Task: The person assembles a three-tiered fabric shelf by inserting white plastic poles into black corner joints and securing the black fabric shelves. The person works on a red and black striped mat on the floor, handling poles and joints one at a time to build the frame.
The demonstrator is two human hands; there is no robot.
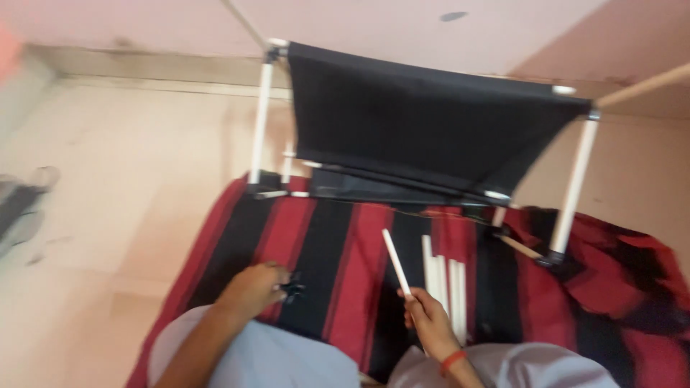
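Right grip [425,316] clasping white rod [396,262], rug edge [188,262] near

Soft, even indoor light — source unseen, no glare. Whole frame smeared by motion blur, worst at left edge. Black fabric panel [424,136] reads flat — faint shadow beneath.

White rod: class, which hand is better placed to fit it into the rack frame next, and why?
Right. The right hand already grips the white rod, its tip pointing toward the rack frame. The left hand is busy at a small black connector.
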